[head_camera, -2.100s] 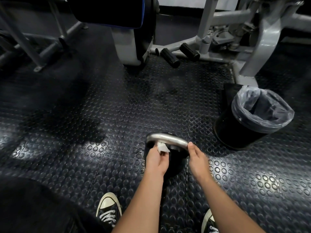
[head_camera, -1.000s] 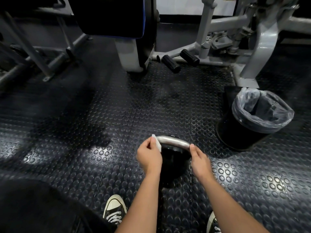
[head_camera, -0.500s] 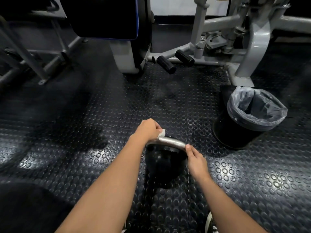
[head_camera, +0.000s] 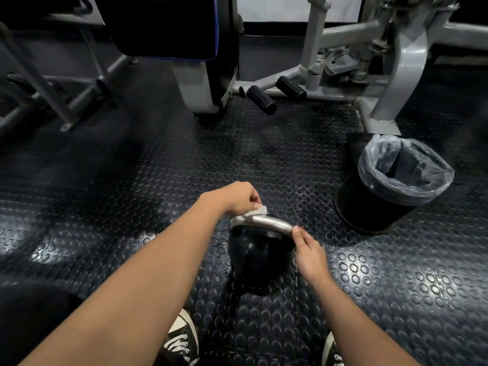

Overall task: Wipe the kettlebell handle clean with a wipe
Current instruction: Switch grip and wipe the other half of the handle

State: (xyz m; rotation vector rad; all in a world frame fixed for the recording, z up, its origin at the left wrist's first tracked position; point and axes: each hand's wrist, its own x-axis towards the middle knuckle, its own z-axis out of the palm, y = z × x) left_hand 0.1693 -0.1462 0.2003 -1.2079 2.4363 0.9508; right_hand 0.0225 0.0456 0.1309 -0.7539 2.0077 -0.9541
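Observation:
A black kettlebell (head_camera: pixel 260 253) stands on the studded rubber floor between my feet. Its bare steel handle (head_camera: pixel 269 222) arches across the top. My left hand (head_camera: pixel 239 197) reaches over the far left end of the handle and pinches a small white wipe (head_camera: pixel 255 212) against the metal. My right hand (head_camera: pixel 309 250) holds the right end of the handle, thumb on top and fingers curled round the side.
A black bin (head_camera: pixel 383 191) lined with a clear bag stands to the right of the kettlebell. Grey gym machine frames (head_camera: pixel 396 75) with black foot rollers (head_camera: pixel 261 99) and a dark padded seat (head_camera: pixel 169 27) stand beyond. My sneakers (head_camera: pixel 182 342) are at the bottom edge.
My left hand has moved with the wipe from the near side of the handle, round its left end, to the far side. My right hand has stayed on the right end.

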